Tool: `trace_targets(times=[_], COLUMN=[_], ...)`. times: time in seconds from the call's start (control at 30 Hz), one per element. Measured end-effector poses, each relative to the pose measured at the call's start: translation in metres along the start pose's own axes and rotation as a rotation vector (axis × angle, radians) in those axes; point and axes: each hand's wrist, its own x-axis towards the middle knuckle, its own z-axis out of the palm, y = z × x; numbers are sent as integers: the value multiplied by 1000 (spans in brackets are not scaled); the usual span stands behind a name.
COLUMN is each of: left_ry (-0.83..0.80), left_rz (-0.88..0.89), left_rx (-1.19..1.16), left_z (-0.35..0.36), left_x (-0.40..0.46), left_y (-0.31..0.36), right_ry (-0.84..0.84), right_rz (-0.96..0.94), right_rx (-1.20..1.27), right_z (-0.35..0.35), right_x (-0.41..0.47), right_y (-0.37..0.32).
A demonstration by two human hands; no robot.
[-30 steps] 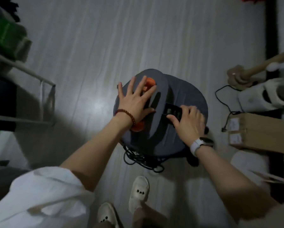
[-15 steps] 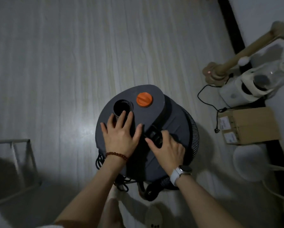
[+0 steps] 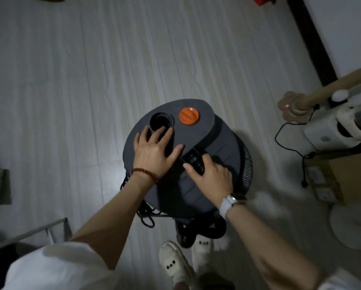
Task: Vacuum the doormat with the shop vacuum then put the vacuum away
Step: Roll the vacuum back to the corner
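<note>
**Grey shop vacuum under both my hands, centre of the frame**

Grey plastic fills the middle of the view: the shop vacuum (image 3: 198, 164) stands on the pale plank floor (image 3: 81, 80), its round lid facing up at me. My left hand (image 3: 154, 151) lies flat on the lid with the fingers spread and straight, fingertips reaching the rim of the open black hose port (image 3: 159, 122); it grasps nothing. Just right of the port sits the orange knob (image 3: 189, 115). My right hand (image 3: 212, 176) rests on the lid's right part, its fingers curled round the black handle (image 3: 194, 162). A bead bracelet (image 3: 145, 174) circles my left wrist, a white watch (image 3: 229, 204) my right. Ribbed hose (image 3: 247, 170) curves along the vacuum's right edge, and black cord (image 3: 146, 216) loops below the drum.

At the lower centre are my pale slippers (image 3: 174, 262). At the right edge stand a cardboard box (image 3: 342, 176), a white appliance (image 3: 332, 128) and a tan pole (image 3: 326, 88) on its base. A metal rack frame (image 3: 39, 229) shows at the lower left.
</note>
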Motion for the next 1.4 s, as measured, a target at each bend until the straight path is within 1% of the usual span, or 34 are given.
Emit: trace_targets(times=[0.1,0.2,0.27,0.33,0.4,0.5,0.6,0.7,0.8,0.87,1.0,1.07,1.13,1.17,1.27,1.33,1.4], left_ry=[-18,19,73,79,73,132,172,212,195,125,22,-20,-69,-118,-251,-275,-274], left_rz=[-8,-51,-124,-221,-275,-313,-342,-280,-145,-29,250,364,434,433,308,224,156], left_rx=[-28,10,54,75,2,-188,-242,-235,-212,-207,-153,-96,5,41,105,99,20], left_z=[-14,-27,-33,-34,-36,-38,-41,-49,-60,-66,-77,-80,-86,-91,-101,-103,-104], left_x=[42,79,91,90,95,130,171,218,263,296,377,420,459,481,527,556,596], left_y=[-25,-45,-60,-76,-95,-123,-150,-181,-202,-212,-216,-213,-208,-202,-183,-173,-167], right_ry=[-42,-73,-91,-108,-128,-129,-106,-50,-7,26,155,182,194,198,210,216,214], right_rz=[-3,-18,-30,-38,-40,-62,-61,-16,96,202,380,445,479,496,520,516,526], right_rx=[92,116,141,144,122,90,62,68,126,192,319,382,433,456,538,564,583], right_z=[2,4,1,-1,-2,-2,2,6,9,10,5,1,-3,-7,-20,-28,-39], right_x=[45,89,121,153,185,228,270,309,334,345,374,396,420,437,485,520,561], right_y=[-22,-44,-61,-79,-100,-127,-152,-180,-194,-199,-205,-206,-208,-208,-212,-214,-213])
